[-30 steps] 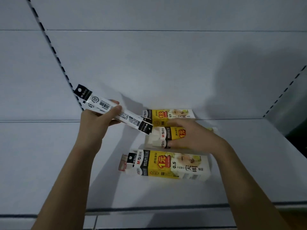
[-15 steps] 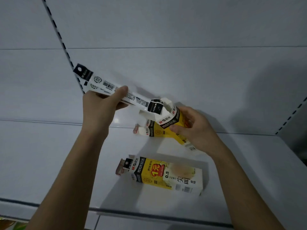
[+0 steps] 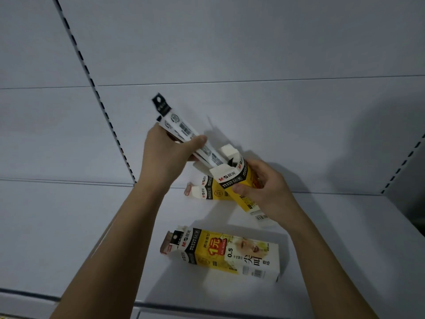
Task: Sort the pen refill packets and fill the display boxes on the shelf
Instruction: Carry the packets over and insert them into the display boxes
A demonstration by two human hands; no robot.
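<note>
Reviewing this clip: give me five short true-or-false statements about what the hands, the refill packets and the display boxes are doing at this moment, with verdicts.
1. The left hand holds a bundle of refill packets. True.
2. The right hand rests flat on the shelf. False: it grips a raised display box, held tilted above the shelf.
3. The lower end of the packets is at the open top of the raised box. True.
4. The nearest display box stands upright. False: it lies on its side on the shelf.
5. Only two display boxes are in view. False: a third box lies on the shelf behind the raised one.
</note>
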